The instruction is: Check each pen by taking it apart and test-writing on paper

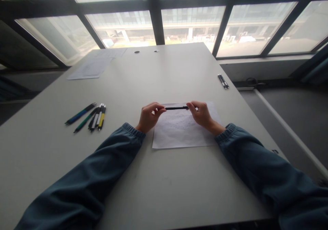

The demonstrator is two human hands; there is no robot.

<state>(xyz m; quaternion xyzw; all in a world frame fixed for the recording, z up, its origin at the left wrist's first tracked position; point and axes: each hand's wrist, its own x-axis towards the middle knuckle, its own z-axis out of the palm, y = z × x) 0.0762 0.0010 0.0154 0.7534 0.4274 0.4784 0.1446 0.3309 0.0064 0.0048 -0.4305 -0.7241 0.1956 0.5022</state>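
Holding a dark pen [176, 108] level between them, the left hand [150, 116] and the right hand [201, 113] face each other over the far part of a sheet of paper [176, 134]. The left hand pinches one end between thumb and fingertips, with its other fingers curled and its knuckles upward. The right hand has the opposite end gripped in much the same way, the thumb lying along the near side and the fingers folded behind. Both hands are nearly closed, with the pen's middle bare between them. Both wrists angle inward, and the forearms, in blue sleeves [112, 161] gathered at the cuffs, spread apart toward the lower corners. The left forearm slants up to the right, the right one up to the left. Whether the pen touches the paper, I cannot tell. On the tabletop [153, 189], a cluster of pens [96, 118] lies left of the left hand; two more pens [223, 81] lie near the right edge.
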